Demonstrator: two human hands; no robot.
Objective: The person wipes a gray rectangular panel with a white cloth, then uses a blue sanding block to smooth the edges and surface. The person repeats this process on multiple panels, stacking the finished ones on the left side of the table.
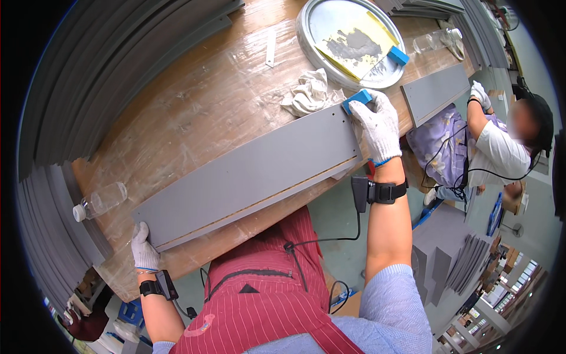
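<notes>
A long grey board [253, 174] with a thin brown groove along its near edge and small holes at its right end lies slantwise on the table. My left hand [144, 246], in a white glove, holds its left end at the near corner. At the far right corner, my gloved right hand [379, 125] pinches a small blue block [357, 101] against the board's end edge. Just beyond lies a crumpled white cloth [312, 93]. Behind it a round metal lid [303, 35] carries a yellow sheet [377, 38] smeared with grey paste [352, 46] and a second blue block [398, 56].
Tall stacks of grey boards [112, 65] border the table [194, 130] at left. Clear plastic bottles lie at left [103, 200] and far right [429, 41]. A flat white strip [270, 47] lies near the lid. At right, a co-worker [501, 141] handles another grey board [436, 94].
</notes>
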